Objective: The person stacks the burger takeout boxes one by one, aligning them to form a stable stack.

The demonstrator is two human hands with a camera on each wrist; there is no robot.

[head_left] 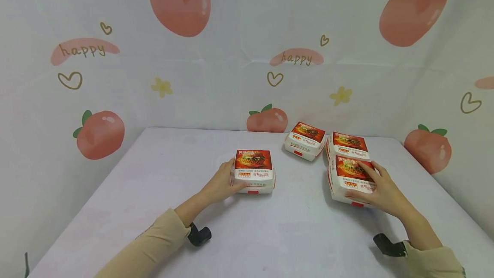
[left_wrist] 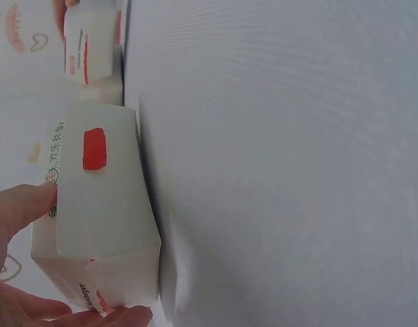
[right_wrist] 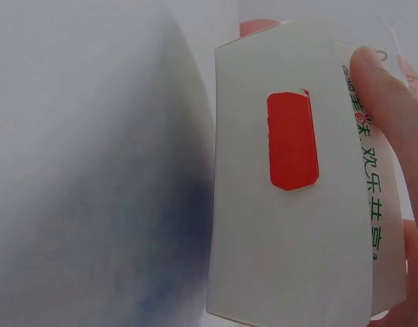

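A white burger box (head_left: 252, 173) with a red burger picture on its lid stands on the table, left of the others. My left hand (head_left: 221, 183) grips its left side, the thumb (left_wrist: 28, 204) on the front and the other fingers along the side. My right hand (head_left: 382, 190) holds a second burger box (head_left: 349, 181), thumb (right_wrist: 379, 85) at the front lid edge and fingers over the top and far side. That box has a red tab on its front and casts a shadow on the table. It overlaps another box behind it in the head view.
Behind the right-hand box sits a third burger box (head_left: 349, 145). Another similar box (head_left: 305, 140), turned at an angle, stands just left of it near the back edge. The white table (head_left: 173, 158) meets a printed cloth backdrop (head_left: 231, 80). Each wrist carries a black camera mount (head_left: 198, 235).
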